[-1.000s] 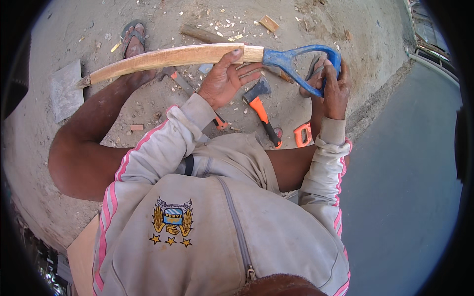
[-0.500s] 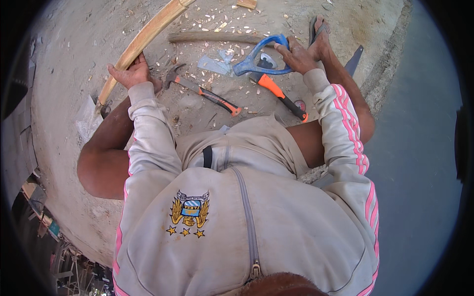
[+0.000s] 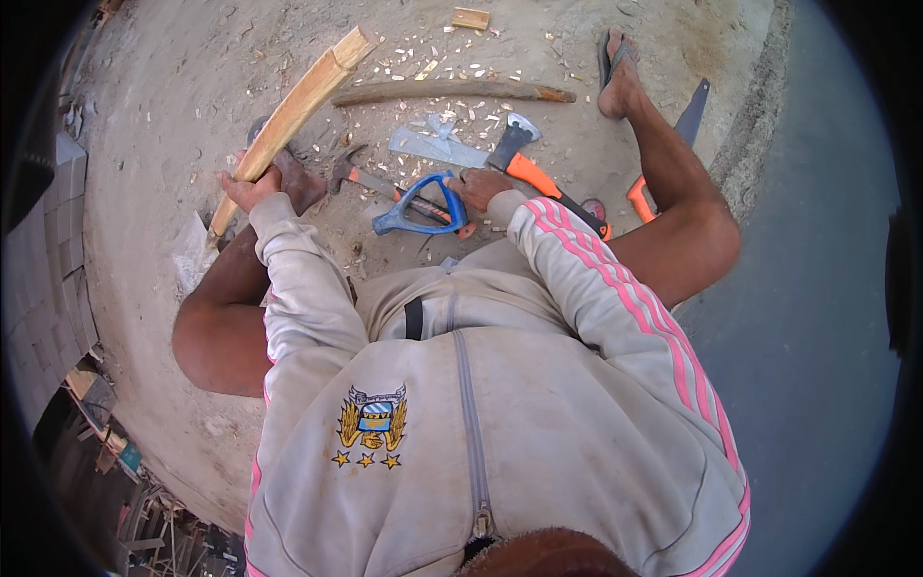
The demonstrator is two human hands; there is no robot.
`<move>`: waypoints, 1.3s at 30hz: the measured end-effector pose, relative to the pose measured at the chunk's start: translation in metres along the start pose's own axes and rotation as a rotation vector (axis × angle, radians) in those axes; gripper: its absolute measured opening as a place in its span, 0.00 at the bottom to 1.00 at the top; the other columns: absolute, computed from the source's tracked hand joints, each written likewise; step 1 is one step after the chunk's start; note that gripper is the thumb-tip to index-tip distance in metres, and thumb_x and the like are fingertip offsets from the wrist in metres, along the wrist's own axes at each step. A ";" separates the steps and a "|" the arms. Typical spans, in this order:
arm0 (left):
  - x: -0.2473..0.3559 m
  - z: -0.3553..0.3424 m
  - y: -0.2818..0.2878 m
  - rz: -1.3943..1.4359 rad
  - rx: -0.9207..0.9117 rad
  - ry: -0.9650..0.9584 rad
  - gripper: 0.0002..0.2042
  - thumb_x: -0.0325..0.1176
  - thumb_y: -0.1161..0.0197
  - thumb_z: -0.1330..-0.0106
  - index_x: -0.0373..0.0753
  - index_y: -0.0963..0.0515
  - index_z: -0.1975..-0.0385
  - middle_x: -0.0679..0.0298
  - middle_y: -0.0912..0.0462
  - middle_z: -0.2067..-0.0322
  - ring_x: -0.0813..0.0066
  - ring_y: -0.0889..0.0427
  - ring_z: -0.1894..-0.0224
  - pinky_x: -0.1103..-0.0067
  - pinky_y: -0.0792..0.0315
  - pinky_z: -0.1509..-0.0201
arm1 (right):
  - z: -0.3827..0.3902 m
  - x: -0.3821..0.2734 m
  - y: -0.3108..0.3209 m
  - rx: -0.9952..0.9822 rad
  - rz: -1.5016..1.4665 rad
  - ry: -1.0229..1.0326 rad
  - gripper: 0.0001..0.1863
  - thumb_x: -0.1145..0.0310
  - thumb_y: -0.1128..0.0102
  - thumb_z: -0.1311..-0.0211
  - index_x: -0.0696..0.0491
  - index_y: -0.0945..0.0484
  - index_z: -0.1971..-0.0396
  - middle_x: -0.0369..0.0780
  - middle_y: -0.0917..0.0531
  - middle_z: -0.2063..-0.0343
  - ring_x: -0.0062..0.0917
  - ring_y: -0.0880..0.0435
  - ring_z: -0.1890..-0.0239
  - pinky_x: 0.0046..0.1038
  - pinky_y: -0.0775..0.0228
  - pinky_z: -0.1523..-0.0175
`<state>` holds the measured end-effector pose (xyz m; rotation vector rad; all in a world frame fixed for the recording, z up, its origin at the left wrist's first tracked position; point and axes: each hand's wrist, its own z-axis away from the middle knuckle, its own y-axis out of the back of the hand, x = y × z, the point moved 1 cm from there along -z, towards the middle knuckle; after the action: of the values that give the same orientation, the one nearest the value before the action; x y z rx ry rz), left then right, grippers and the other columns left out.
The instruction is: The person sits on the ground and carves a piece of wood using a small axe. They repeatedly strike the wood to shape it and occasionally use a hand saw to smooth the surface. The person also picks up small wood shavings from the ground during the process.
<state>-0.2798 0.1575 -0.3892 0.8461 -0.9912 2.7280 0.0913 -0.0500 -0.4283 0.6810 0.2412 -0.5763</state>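
Gripping the pale wooden shaft (image 3: 298, 111) low along its length, the left hand (image 3: 255, 188) is keeping its fingers closed around the wood. The shaft is slanting from the lower left up to the right, its stepped, narrower end pointing up and away, its bottom end running down to a grey blade (image 3: 190, 252), partly hidden beside the left leg. The right hand (image 3: 484, 189) is bending its fingers around the upper right corner of a blue D-shaped handle (image 3: 392, 221), which is overlapping the claw hammer (image 3: 370, 183) in front of the person's lap; whether the two are touching, cannot tell. The handle is sitting well apart from the shaft. An axe (image 3: 531, 173) with an orange and black grip is lying just beyond the right hand, its head near a translucent sheet (image 3: 437, 146). Farther out, a weathered stick (image 3: 452, 88) is lying crosswise on the ground (image 3: 240, 67) among scattered wood chips (image 3: 428, 70). A handsaw (image 3: 692, 112) is resting beyond the right leg, partly covered by it.
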 end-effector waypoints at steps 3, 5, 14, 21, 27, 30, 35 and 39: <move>0.000 -0.039 0.028 -0.016 -0.128 0.052 0.28 0.54 0.45 0.30 0.32 0.32 0.47 0.51 0.25 0.52 0.56 0.23 0.45 0.51 0.28 0.38 | -0.013 0.017 0.021 0.231 -0.101 -0.030 0.26 0.47 0.53 0.32 0.55 0.19 0.54 0.53 0.16 0.54 0.49 0.17 0.50 0.47 0.27 0.44; 0.003 -0.071 0.043 0.122 -0.100 0.107 0.25 0.54 0.46 0.30 0.32 0.32 0.54 0.52 0.25 0.56 0.55 0.23 0.47 0.50 0.28 0.39 | -0.023 0.035 0.033 0.411 -0.046 -0.064 0.21 0.53 0.51 0.33 0.53 0.18 0.55 0.53 0.15 0.58 0.48 0.16 0.52 0.46 0.26 0.46; 0.003 -0.021 -0.003 0.062 0.038 0.086 0.23 0.55 0.48 0.29 0.36 0.29 0.57 0.60 0.24 0.60 0.57 0.23 0.50 0.53 0.28 0.41 | 0.005 0.107 0.019 0.261 0.298 -0.554 0.19 0.61 0.50 0.31 0.44 0.27 0.42 0.44 0.21 0.46 0.39 0.21 0.41 0.48 0.29 0.39; 0.016 -0.070 0.028 0.006 -0.036 0.024 0.24 0.53 0.47 0.30 0.33 0.30 0.52 0.55 0.25 0.58 0.54 0.23 0.49 0.50 0.27 0.40 | 0.009 0.130 0.005 0.312 0.236 -0.380 0.18 0.64 0.44 0.39 0.46 0.26 0.48 0.43 0.19 0.50 0.40 0.18 0.47 0.43 0.26 0.43; 0.009 -0.059 0.017 0.055 -0.064 0.006 0.26 0.54 0.50 0.30 0.31 0.29 0.56 0.56 0.23 0.61 0.54 0.23 0.52 0.48 0.29 0.39 | 0.077 0.099 0.072 0.289 -0.008 -0.261 0.18 0.62 0.38 0.43 0.49 0.24 0.53 0.41 0.16 0.63 0.36 0.15 0.58 0.37 0.24 0.54; -0.003 -0.028 0.006 0.153 -0.097 0.027 0.28 0.58 0.52 0.31 0.31 0.31 0.61 0.55 0.25 0.65 0.52 0.24 0.56 0.44 0.30 0.39 | 0.101 0.095 0.101 0.334 -0.606 -0.059 0.17 0.58 0.38 0.40 0.52 0.25 0.55 0.38 0.19 0.73 0.27 0.18 0.71 0.30 0.25 0.65; -0.007 -0.032 0.011 0.180 -0.110 0.050 0.31 0.61 0.55 0.30 0.32 0.31 0.51 0.55 0.24 0.57 0.54 0.24 0.49 0.50 0.28 0.41 | 0.102 0.054 0.143 0.630 -1.273 0.091 0.20 0.49 0.42 0.33 0.53 0.28 0.62 0.33 0.28 0.82 0.17 0.29 0.83 0.23 0.32 0.78; -0.013 -0.007 -0.003 0.111 -0.045 0.031 0.33 0.61 0.56 0.30 0.31 0.33 0.49 0.53 0.25 0.56 0.51 0.24 0.48 0.49 0.28 0.40 | 0.057 0.072 0.143 0.558 -1.578 -0.075 0.23 0.43 0.44 0.32 0.50 0.32 0.68 0.33 0.30 0.84 0.20 0.30 0.85 0.27 0.33 0.79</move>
<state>-0.2715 0.1649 -0.3985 0.7614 -1.1216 2.7885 0.2335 -0.0278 -0.3385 0.9187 0.5479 -2.2320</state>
